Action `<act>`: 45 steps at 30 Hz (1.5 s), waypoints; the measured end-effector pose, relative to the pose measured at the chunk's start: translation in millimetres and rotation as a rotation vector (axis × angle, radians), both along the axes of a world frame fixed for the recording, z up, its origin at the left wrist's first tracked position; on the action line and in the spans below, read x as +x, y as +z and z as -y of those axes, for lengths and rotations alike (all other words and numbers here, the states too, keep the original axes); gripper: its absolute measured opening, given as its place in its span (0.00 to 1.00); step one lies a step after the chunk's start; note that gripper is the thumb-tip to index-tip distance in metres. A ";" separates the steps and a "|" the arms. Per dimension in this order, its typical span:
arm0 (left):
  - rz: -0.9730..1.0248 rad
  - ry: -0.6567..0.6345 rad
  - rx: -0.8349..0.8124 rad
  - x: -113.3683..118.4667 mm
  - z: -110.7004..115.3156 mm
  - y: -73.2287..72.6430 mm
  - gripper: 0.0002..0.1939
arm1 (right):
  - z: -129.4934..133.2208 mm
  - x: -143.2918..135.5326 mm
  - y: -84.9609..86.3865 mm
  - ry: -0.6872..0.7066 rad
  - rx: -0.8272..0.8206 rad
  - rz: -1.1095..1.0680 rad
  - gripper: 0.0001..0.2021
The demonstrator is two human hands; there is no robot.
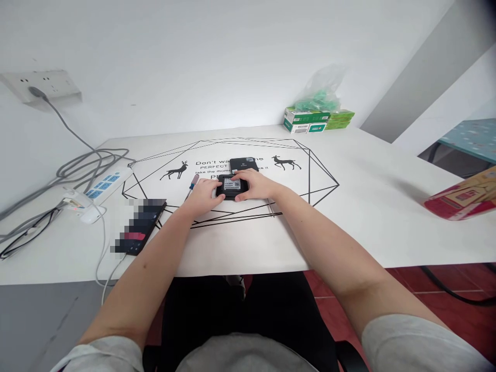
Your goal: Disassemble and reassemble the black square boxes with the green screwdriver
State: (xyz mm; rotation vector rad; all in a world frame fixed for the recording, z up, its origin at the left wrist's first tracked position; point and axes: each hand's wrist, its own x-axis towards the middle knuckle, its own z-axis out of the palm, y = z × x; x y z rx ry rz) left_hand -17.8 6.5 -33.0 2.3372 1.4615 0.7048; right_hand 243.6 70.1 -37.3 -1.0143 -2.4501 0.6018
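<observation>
Well inside the near edge of the white table point(240, 256), grips a black labelled device point(231, 184) from both sides with half-curled left hand point(203, 195) and right hand point(256, 185). Leaves wide room rightward, up to a red packet point(459, 200). Shows boxes point(306, 119) at the back, beneath a bag point(321, 95) of something green. Has a flat black item point(243, 164) just behind the device, a screwdriver point(195, 181) by the left hand, a phone point(149, 223) farther left.

Light grey sleeves point(406, 341) ending near the elbows, grey shirt point(244, 354), black trousers point(287, 310)
</observation>
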 end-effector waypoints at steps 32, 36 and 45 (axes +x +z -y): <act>-0.226 -0.004 -0.135 -2.8 -1.7 8.2 0.33 | 9.8 16.0 11.8 -0.070 -0.159 0.051 0.47; -0.224 -0.008 -0.138 -2.6 -2.1 6.5 0.32 | 10.9 14.0 13.2 -0.069 -0.155 0.046 0.48; -0.131 -0.018 -0.202 -0.2 3.1 4.0 0.37 | 5.5 14.3 6.8 -0.041 -0.137 0.045 0.49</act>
